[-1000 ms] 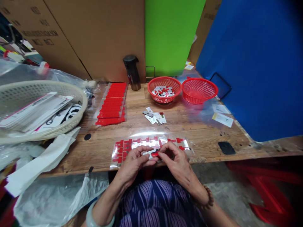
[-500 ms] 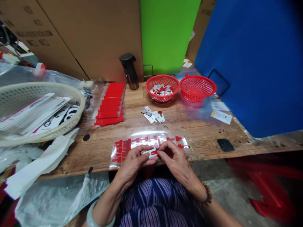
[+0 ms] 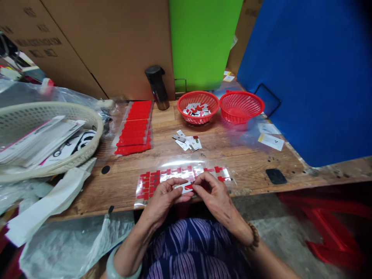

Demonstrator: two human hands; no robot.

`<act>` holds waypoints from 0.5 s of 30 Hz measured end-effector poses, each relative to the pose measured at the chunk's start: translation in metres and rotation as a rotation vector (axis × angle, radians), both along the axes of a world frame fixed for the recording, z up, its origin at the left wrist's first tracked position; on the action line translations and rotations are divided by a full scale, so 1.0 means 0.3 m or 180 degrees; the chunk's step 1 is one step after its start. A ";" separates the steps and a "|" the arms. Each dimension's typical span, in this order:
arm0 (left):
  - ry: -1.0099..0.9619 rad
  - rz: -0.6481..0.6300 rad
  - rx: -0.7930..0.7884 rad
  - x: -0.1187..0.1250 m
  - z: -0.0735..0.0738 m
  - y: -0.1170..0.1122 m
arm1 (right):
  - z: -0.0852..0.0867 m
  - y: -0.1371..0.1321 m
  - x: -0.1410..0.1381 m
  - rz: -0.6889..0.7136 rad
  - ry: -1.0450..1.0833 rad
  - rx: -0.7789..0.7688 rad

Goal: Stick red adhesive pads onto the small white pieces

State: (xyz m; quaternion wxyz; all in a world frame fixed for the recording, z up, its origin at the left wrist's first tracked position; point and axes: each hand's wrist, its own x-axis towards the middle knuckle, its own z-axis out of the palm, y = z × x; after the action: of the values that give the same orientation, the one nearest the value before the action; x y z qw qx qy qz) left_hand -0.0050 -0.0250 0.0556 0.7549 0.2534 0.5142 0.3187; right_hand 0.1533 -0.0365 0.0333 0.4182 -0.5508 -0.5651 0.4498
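At the near edge of the wooden table [image 3: 244, 166], I have both hands in view, close together over a clear sheet [image 3: 140, 204] that carries rows of red cut-outs [image 3: 155, 182]. I see the left hand [image 3: 164, 195] clamped on a small white card [image 3: 185, 185], thumb above and fingers beneath its left end. Thumb and fingertips of the right hand [image 3: 213, 195] are pressed together on a red piece [image 3: 189, 187] at the card's right end; from here I cannot tell whether that piece is stuck to the card or only laid against it. The card sits between the two hands, just above the sheet.

Beyond the sheet I can make out a loose pile of white and grey pieces [image 3: 188, 143] on the wood. Behind it stand two red baskets side by side: the left basket [image 3: 186, 119] holds white and red pieces, and the right basket [image 3: 242, 110] stands just beside it. To the left lie stacked red sheets [image 3: 133, 130], with a dark flask [image 3: 158, 89] upright behind them, and farther left, a pale basket [image 3: 95, 149] holds long printed cards [image 3: 37, 141].
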 end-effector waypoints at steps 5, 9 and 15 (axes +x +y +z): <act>-0.0017 0.0010 -0.0014 0.001 -0.001 0.003 | 0.004 0.000 -0.001 -0.0001 0.0002 0.0010; 0.0039 0.0009 -0.0013 0.002 -0.004 0.001 | 0.011 0.001 -0.003 0.0011 -0.0017 -0.0062; 0.0126 0.0035 0.0124 0.004 -0.020 -0.005 | -0.001 0.001 -0.009 0.0015 0.0006 -0.0086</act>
State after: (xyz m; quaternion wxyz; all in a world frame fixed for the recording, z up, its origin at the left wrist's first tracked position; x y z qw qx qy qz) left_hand -0.0037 -0.0264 0.0495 0.7377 0.2715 0.5241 0.3277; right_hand 0.1506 -0.0361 0.0329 0.4102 -0.5546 -0.5599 0.4589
